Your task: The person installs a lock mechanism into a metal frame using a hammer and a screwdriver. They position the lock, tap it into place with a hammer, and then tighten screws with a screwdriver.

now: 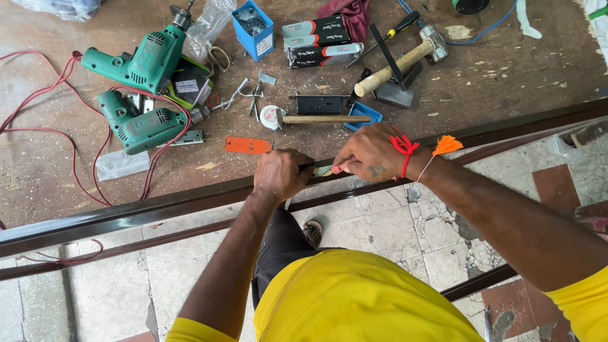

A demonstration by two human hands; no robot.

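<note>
- Tool [324,170]: a small pale piece, pinched between both hands at the near edge of the bench, resting on the dark frame bar [158,206]. It looks light and stiff; best gripped at its ends.
- Left hand [280,175]: closed in a fist around the tool's left end.
- Right hand [370,154]: fingers pinched on the right end.
- Hidden: most of the tool sits inside the fists; its kind cannot be told.
- Far left: two green drills [142,95]. Far right: hammer [396,63].
</note>
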